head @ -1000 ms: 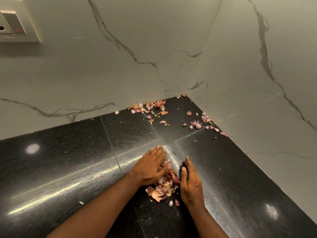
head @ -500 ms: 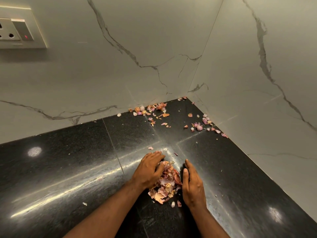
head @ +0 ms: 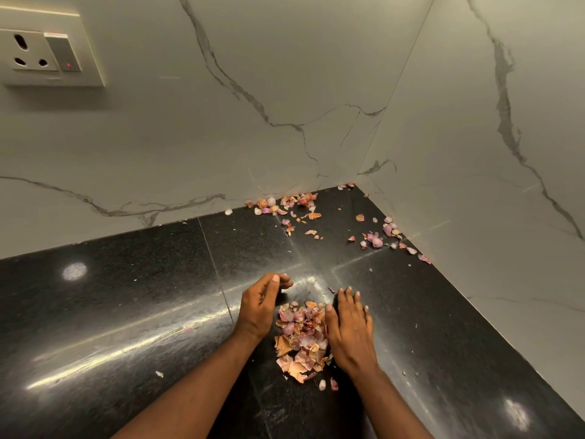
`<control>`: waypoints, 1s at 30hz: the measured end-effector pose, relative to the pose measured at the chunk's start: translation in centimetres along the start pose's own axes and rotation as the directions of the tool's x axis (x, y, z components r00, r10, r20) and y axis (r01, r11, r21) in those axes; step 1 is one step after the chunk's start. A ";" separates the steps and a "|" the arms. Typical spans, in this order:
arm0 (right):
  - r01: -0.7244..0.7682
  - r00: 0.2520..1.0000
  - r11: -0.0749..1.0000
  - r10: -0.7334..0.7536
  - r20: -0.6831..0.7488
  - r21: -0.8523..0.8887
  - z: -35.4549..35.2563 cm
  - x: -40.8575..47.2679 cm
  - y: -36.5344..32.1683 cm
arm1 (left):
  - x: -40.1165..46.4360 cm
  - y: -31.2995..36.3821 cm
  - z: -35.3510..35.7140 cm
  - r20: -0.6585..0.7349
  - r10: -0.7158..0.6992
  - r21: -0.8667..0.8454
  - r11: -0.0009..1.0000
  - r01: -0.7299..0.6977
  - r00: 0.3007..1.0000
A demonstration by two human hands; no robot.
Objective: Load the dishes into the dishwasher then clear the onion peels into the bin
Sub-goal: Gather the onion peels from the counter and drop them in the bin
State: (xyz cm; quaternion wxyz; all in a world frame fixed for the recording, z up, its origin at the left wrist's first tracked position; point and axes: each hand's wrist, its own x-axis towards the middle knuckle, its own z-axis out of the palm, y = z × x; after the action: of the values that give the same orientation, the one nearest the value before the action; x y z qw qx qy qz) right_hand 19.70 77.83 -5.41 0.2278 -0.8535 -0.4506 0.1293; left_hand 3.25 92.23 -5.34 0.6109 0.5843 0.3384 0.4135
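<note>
Currently both hands sit on the black counter [head: 126, 296], flanking a pile of onion peels [head: 300, 340] near its middle. Left hand [head: 258, 308] is at the pile's left edge, fingers loosely curled, holding nothing. Right hand [head: 349, 331] lies flat against the pile's right side, fingers straight and close together. More loose peels [head: 285, 205] are scattered along the back edge and into the far right corner by the marble wall [head: 253, 137]. Wall socket [head: 41, 53] sits upper left.

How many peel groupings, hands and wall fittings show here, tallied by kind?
Hands: 2, left hand and right hand
Peel groupings: 3, gathered pile, back-wall scatter, right-wall scatter
Socket plate: 1
Total: 6
</note>
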 end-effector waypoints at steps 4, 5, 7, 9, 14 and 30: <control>0.069 0.989 0.995 -0.059 0.136 -0.070 -0.1 2.2 -1.2 | 0.0 -0.2 0.0 0.124 0.039 0.225 0.972 -0.066 0.992; 0.107 0.979 0.994 -0.100 0.178 -0.028 -0.2 2.2 -1.3 | -0.1 -0.1 0.0 0.178 0.045 0.326 0.940 -0.102 0.983; 0.160 0.956 0.979 -0.186 0.226 0.125 -0.5 1.8 -1.6 | -0.1 0.4 0.2 0.336 0.031 0.517 0.829 -0.212 0.941; 0.201 0.950 0.951 -0.248 0.192 0.235 -0.7 1.0 -1.8 | -0.4 0.6 0.7 0.491 -0.007 0.620 0.705 -0.344 0.871; 0.326 0.937 0.883 -0.349 0.009 0.338 -0.6 -2.4 -2.3 | -1.4 0.6 0.3 0.612 -0.035 0.631 0.623 -0.462 0.790; 0.464 0.879 0.869 -0.429 0.206 -0.172 2.0 -5.8 -5.5 | -6.3 2.5 -1.7 0.007 -0.143 -0.256 0.956 0.140 0.990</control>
State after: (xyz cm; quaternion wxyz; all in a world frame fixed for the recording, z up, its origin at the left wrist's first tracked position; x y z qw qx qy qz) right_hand 11.74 76.29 -4.30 0.1202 -0.7319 -0.6644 0.0916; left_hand -1.26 87.26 -3.41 0.7071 0.4724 0.3267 0.4125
